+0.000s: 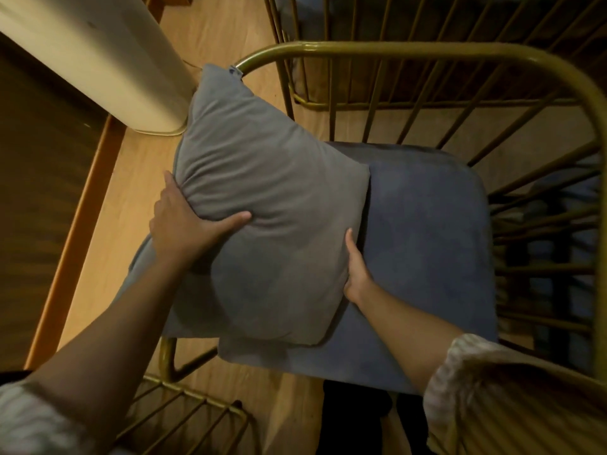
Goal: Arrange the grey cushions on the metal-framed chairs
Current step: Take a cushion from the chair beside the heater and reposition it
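Observation:
A grey cushion (269, 205) is held tilted over the left half of a chair's blue padded seat (427, 257). The chair has a gold metal frame (410, 49) with thin bars curving round its back and right side. My left hand (187, 224) grips the cushion's left edge, thumb on top and fingers underneath. My right hand (356, 274) holds its lower right edge, with the fingers hidden beneath the fabric. The cushion's top corner leans against the frame's left bend.
A cream cylindrical appliance (98, 60) stands on the wooden floor at upper left. Another gold wire chair frame (328, 93) stands behind this one, and part of a third (197, 408) shows at bottom left. A dark panel fills the left edge.

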